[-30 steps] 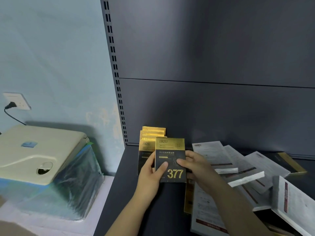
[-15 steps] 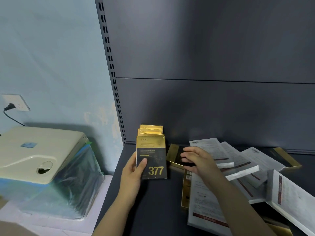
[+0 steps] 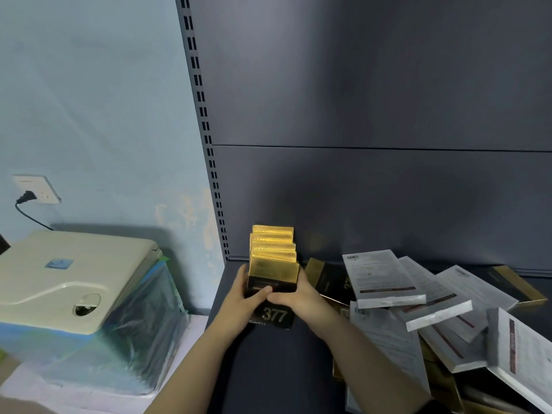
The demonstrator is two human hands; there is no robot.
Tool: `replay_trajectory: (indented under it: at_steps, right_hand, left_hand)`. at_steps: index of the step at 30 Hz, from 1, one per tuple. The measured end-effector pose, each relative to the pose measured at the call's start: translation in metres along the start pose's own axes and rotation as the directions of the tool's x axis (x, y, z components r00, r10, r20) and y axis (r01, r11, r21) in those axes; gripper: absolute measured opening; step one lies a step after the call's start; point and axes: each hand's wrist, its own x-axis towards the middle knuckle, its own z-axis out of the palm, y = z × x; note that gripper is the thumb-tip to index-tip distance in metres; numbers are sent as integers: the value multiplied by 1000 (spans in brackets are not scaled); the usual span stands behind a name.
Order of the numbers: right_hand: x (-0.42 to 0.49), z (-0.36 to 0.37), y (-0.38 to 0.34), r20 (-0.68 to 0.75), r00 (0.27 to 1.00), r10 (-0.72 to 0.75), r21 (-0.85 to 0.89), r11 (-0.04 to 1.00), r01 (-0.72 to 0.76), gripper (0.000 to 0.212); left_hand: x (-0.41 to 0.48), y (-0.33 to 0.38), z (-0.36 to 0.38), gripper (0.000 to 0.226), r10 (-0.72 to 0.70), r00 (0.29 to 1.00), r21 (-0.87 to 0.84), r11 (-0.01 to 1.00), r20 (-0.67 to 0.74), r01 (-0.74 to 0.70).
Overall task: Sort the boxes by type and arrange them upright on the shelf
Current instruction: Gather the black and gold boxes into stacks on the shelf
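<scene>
Cardboard, glossy and thin, makes up the front box [image 3: 273, 282]: a flat upright rectangle with a shiny gold upper band and a black lower face printed with "377". It stands on the shelf [image 3: 268, 369] near the back left corner, at the head of a row of matching boxes [image 3: 272, 240] whose gold tops step up one behind another toward the back panel [image 3: 373, 100].

Both hands grip this front box. The left hand [image 3: 242, 297] wraps its left edge with the thumb laid across the black face; the right hand [image 3: 298, 297] clasps the right edge, its thumb also across the face, and the two thumbs meet near the middle. Both forearms reach up from the shelf's front edge.

The shelf is smooth, dark grey metal, with a slotted upright [image 3: 206, 144] along its left side.

Toward the right edge, flat white boxes [image 3: 385, 279] with fine print and a dark red stripe lie tilted and overlapping in a loose heap. A black and gold box [image 3: 325, 279] lies on its side just beside the right hand, and another one [image 3: 519, 285] lies flat near the back right.

Left of the shelf sits a beige plastic appliance [image 3: 68, 273] wrapped in clear bluish film [image 3: 134, 339], below a wall socket [image 3: 35, 189] with a black plug [image 3: 25, 198].
</scene>
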Motion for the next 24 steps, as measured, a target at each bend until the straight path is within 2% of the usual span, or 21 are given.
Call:
replay_trajectory:
  at_steps: [2, 4, 6, 9, 11, 13, 16, 18, 20, 22, 24]
  right_hand:
    - [2, 0, 2, -17, 1000, -14, -68, 998, 13, 101]
    - [6, -3, 1, -12, 1000, 4, -99, 995, -6, 116]
    - [13, -4, -3, 6, 1000, 15, -85, 996, -14, 123]
    - [27, -2, -6, 20, 999, 46, -33, 998, -46, 134]
    - [33, -1, -7, 14, 998, 61, 6, 998, -62, 129]
    - [31, 2, -9, -2, 997, 72, 25, 997, -72, 113]
    - [23, 8, -6, 1, 994, 110, 65, 992, -110, 104]
    - [16, 12, -10, 23, 987, 156, 18, 987, -157, 99]
    - [12, 16, -17, -15, 975, 223, -133, 966, -223, 99]
    - [11, 20, -24, -78, 958, 278, -250, 924, -288, 105]
    - [8, 25, -30, -87, 945, 316, -313, 892, -327, 107]
  left_hand:
    - [1, 2, -7, 52, 22, 999, 33, 999, 43, -23]
    - [1, 3, -12, 60, 42, 995, 46, 998, 89, -46]
    - [6, 8, -15, 70, 41, 996, 99, 994, 79, -49]
    - [15, 24, -15, 79, -11, 992, 6, 1000, 127, 11]
    - [19, 28, -15, 83, -23, 986, -24, 999, 165, 27]
    - [19, 29, -14, 78, -24, 986, -27, 999, 162, 29]
    - [12, 34, -16, 54, -117, 981, -127, 982, 153, 137]
    - [8, 35, -20, 43, -218, 967, -141, 962, 131, 236]
    - [4, 37, -29, 55, -302, 949, -103, 945, 93, 311]
    - [6, 37, -37, 72, -398, 915, 20, 917, 57, 398]
    - [7, 37, -45, 75, -441, 896, 107, 895, 57, 434]
